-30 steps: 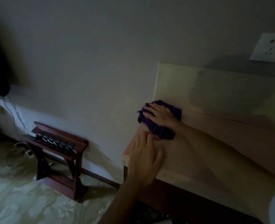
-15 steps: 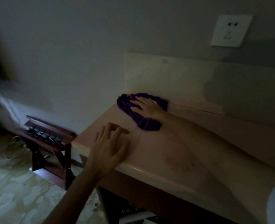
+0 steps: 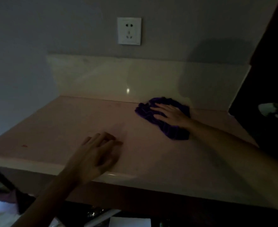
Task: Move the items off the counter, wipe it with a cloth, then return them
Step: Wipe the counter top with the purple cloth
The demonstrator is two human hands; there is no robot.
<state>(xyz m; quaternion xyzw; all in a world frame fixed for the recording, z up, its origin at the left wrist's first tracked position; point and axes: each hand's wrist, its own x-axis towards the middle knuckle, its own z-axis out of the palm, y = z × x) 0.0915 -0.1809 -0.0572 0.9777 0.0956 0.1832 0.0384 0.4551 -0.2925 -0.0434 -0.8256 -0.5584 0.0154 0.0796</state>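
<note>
Right grip (image 3: pixel 171 115): fingers flat, pressing purple cloth (image 3: pixel 164 118), now sliding from tabletop's (image 3: pixel 69 125) far-left corner toward far-right edge. Left grip (image 3: pixel 97 154): relaxed, apart, steadying front edge. Wiping progressing.

You see a dim, grainy view — one small glare spot on the backsplash (image 3: pixel 127 90), a soft shadow at right, blurred hands.

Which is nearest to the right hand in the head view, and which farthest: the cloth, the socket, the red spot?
1. Cloth: under the right hand.
2. Socket: on the wall, up and left.
3. Red spot: far left on the counter.
</note>
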